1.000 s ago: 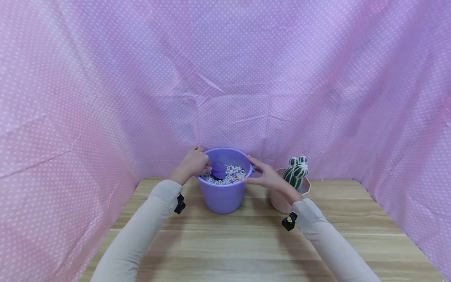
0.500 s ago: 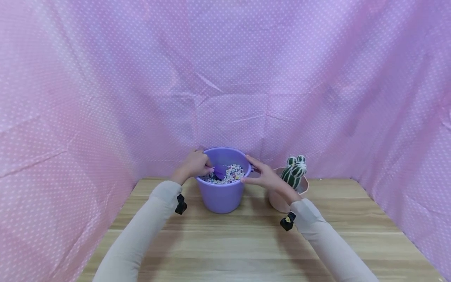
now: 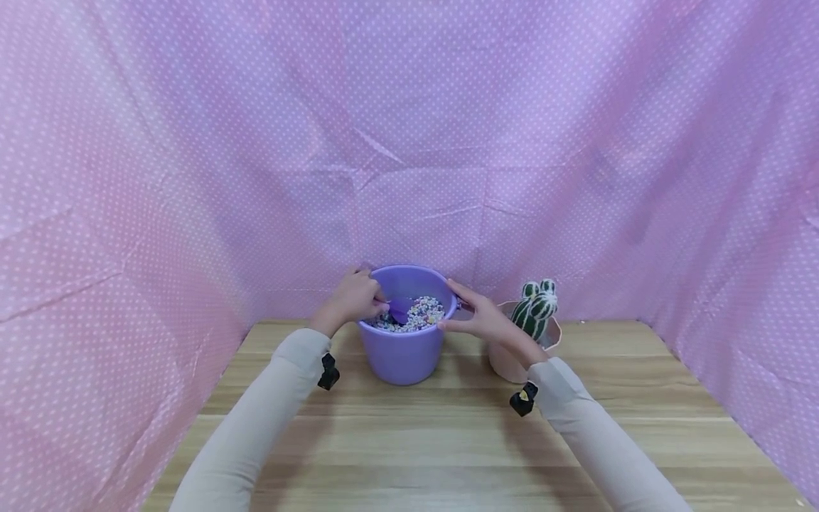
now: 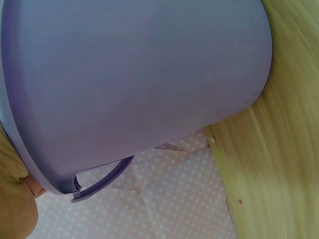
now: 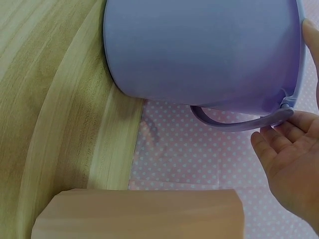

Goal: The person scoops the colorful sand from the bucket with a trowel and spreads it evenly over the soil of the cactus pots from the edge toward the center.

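A light purple bucket [image 3: 403, 357] stands on the table, holding small white and multicoloured pebbles [image 3: 424, 313]. Over its left rim my left hand [image 3: 354, 296] grips a small purple shovel [image 3: 400, 310], whose blade sits among the pebbles; the hand hides the handle. In the left wrist view the bucket wall [image 4: 144, 79] fills most of the picture. My right hand [image 3: 480, 320] steadies the bucket at the right rim, thumb and fingers spread. In the right wrist view, the nearly straight fingers [image 5: 279, 142] touch where the bucket's carrying handle [image 5: 239, 124] joins the rim.
A pale pink pot [image 3: 505, 361] with a green and white striped cactus [image 3: 534, 313] stands right of the bucket, partly behind my right wrist. The wooden table [image 3: 409, 441] ends at a pink dotted cloth [image 3: 409, 142]. A few stray pebbles [image 4: 239, 202] lie on the wood.
The shovel's blade has sunk and tilted slightly in the pebbles, with my left hand following a little. My right hand keeps its place on the rim.
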Tool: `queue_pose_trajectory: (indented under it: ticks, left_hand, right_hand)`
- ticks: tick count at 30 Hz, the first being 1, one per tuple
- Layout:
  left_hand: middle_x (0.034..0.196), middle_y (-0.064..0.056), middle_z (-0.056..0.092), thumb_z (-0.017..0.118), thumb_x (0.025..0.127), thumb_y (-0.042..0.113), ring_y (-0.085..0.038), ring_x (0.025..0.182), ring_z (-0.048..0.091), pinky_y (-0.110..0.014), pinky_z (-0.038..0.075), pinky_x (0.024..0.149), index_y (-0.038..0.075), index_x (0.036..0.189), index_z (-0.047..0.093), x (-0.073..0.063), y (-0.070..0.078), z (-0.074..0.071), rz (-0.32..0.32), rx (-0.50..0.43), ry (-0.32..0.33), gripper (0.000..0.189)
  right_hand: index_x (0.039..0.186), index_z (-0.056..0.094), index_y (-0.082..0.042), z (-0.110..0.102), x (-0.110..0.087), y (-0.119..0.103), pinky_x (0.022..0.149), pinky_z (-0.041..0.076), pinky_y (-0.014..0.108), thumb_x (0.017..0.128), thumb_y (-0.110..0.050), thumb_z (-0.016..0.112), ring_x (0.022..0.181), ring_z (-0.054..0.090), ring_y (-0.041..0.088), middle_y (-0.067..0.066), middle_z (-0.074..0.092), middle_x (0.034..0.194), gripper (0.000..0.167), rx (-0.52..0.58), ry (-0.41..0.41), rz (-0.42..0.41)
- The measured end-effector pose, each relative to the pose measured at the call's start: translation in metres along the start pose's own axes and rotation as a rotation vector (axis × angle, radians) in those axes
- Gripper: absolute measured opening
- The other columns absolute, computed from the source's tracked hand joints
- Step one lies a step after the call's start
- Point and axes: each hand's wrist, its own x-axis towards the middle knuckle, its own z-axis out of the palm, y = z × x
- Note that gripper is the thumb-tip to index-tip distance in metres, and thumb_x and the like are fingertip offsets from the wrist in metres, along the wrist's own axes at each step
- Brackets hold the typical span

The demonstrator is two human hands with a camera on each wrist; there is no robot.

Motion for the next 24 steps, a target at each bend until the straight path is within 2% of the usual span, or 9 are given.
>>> queue_pose_trajectory:
  ticks: [6,12,24]
  left_hand:
    - [0.08,0.006,0.079,0.077,0.089,0.031,-0.024,0.092,0.065,-0.054,0.036,0.11,0.022,0.086,0.084,-0.0004,0.0019,-0.0013,-0.014,-0.046,-0.013,0.012]
    - [0.087,0.003,0.08,0.077,0.09,0.033,-0.025,0.097,0.067,-0.055,0.034,0.112,0.02,0.09,0.084,-0.0015,0.0036,-0.0015,-0.04,-0.079,-0.028,0.015]
    - [0.094,0.003,0.08,0.078,0.089,0.032,-0.025,0.099,0.062,-0.052,0.038,0.108,0.021,0.093,0.084,-0.0008,0.0009,0.0027,-0.049,-0.055,0.029,0.013]
  right_hand:
    - [0.161,0.029,-0.015,-0.0002,-0.0008,-0.0002,0.121,0.031,0.049,0.083,-0.033,0.085,0.151,0.035,0.035,0.009,0.024,0.169,0.098,0.015,0.0,-0.002]
    - [0.161,0.028,-0.013,0.0007,-0.0011,0.0014,0.121,0.031,0.049,0.084,-0.033,0.085,0.151,0.035,0.035,0.009,0.023,0.169,0.098,0.025,-0.002,-0.004]
    - [0.162,0.027,-0.014,-0.0002,-0.0025,-0.0036,0.121,0.031,0.048,0.085,-0.031,0.084,0.15,0.037,0.035,0.007,0.021,0.17,0.098,0.048,-0.009,0.006]
